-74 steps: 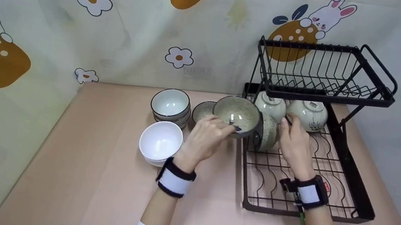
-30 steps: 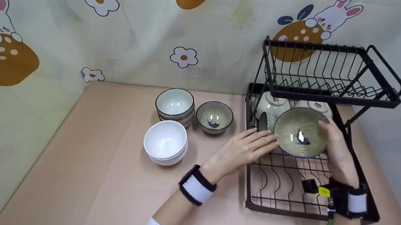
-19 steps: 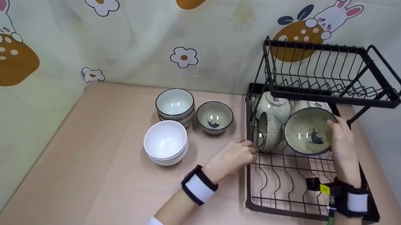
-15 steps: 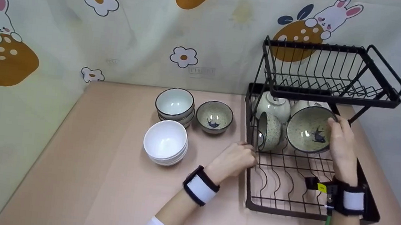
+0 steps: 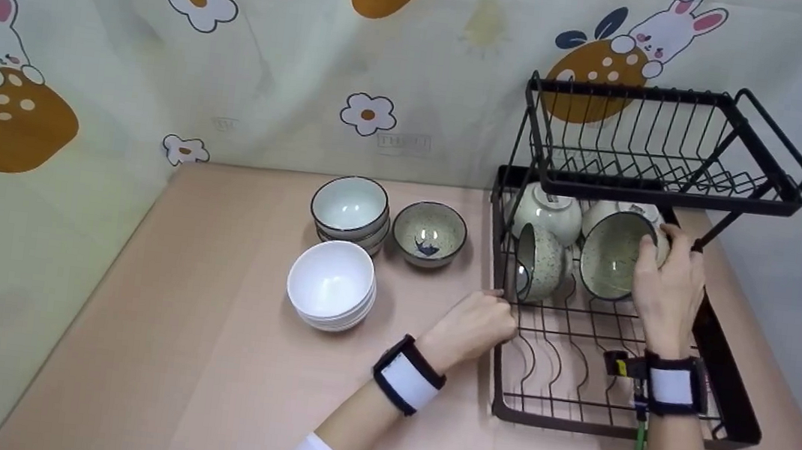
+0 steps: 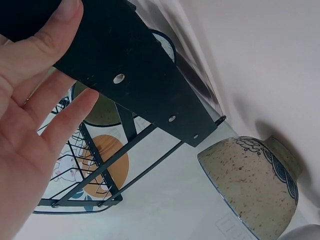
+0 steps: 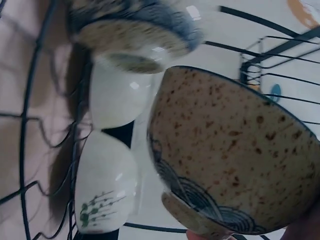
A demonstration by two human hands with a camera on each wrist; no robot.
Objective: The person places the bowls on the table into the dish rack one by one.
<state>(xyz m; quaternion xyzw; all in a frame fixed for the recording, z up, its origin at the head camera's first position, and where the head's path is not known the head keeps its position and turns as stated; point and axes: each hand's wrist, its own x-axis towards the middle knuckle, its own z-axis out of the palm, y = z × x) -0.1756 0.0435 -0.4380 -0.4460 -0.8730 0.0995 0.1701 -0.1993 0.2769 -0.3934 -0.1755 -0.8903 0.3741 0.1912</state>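
Note:
My right hand holds a speckled grey-green bowl by its right side, tilted with its mouth facing left, over the lower tier of a black dish rack. In the right wrist view, the bowl's brown-flecked outside with blue wave marks fills much of the picture. My left hand grips the rack's left side rail; the left wrist view shows the thumb on the outer face of the black panel. A matching speckled bowl stands on its side left of the held one.
Two white bowls sit upside down at the rack's back, beneath its upper tier. Left of the rack are a speckled bowl, a stack of dark-rimmed bowls and a stack of white bowls on the pink tabletop.
The held bowl passed from my left hand to my right, moved over the rack and turned from mouth up to mouth left. My left hand moved down to the rack's side and took hold.

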